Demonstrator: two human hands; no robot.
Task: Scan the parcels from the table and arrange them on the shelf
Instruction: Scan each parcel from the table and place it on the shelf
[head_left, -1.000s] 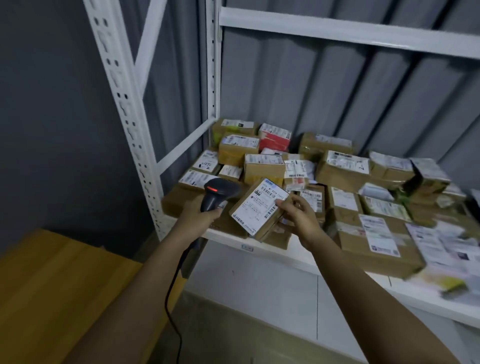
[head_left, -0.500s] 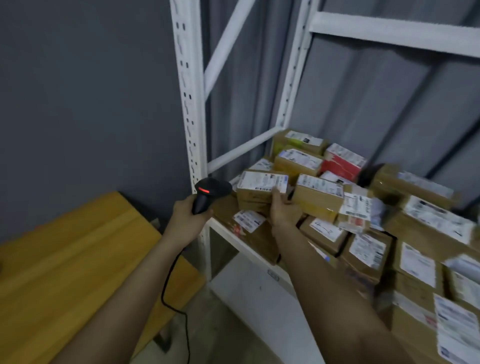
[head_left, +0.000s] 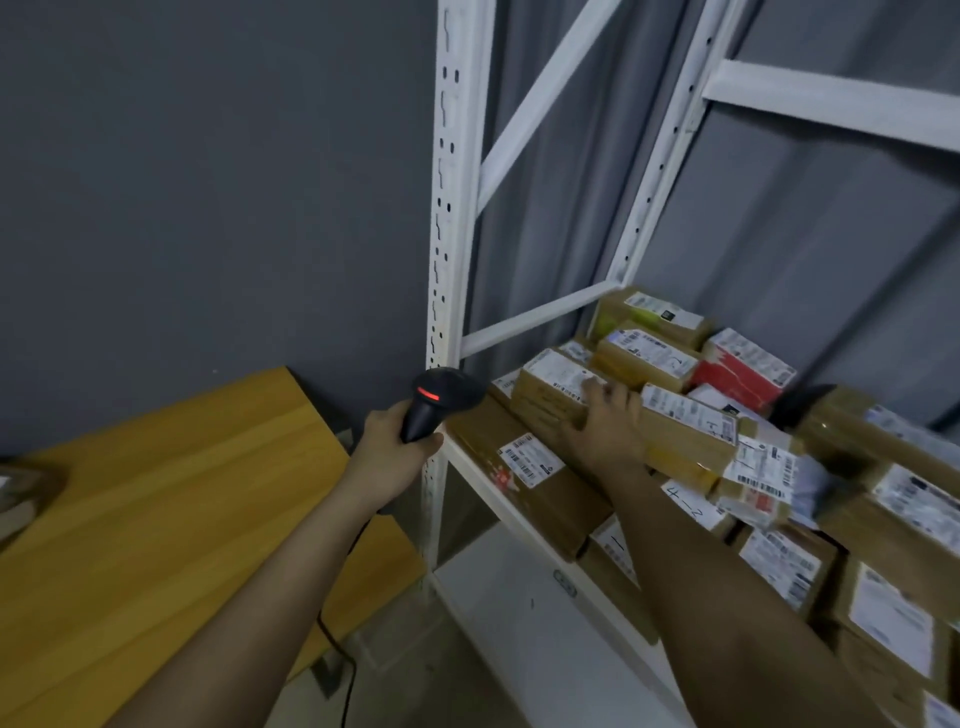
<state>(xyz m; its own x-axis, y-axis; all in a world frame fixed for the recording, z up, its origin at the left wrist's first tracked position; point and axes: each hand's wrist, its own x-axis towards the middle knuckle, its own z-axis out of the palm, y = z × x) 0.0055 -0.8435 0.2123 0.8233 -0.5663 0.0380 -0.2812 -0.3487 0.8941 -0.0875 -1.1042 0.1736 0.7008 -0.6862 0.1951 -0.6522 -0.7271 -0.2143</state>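
Parcel (head_left: 558, 395) on shelf (head_left: 498, 499), left end, atop the pile | right hand (head_left: 605, 431) fingers spread flat on its near face | long axis left-right | left hand (head_left: 395, 452) fingers wrapped around scanner (head_left: 434, 402), clear of shelf.

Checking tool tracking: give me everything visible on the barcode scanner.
The barcode scanner is black, plastic-looking and pistol-shaped, with a rounded head showing a lit red bar. The left hand grips its handle, holding it roughly upright in the air beside the shelf's white front post. A dark cable hangs below the forearm.
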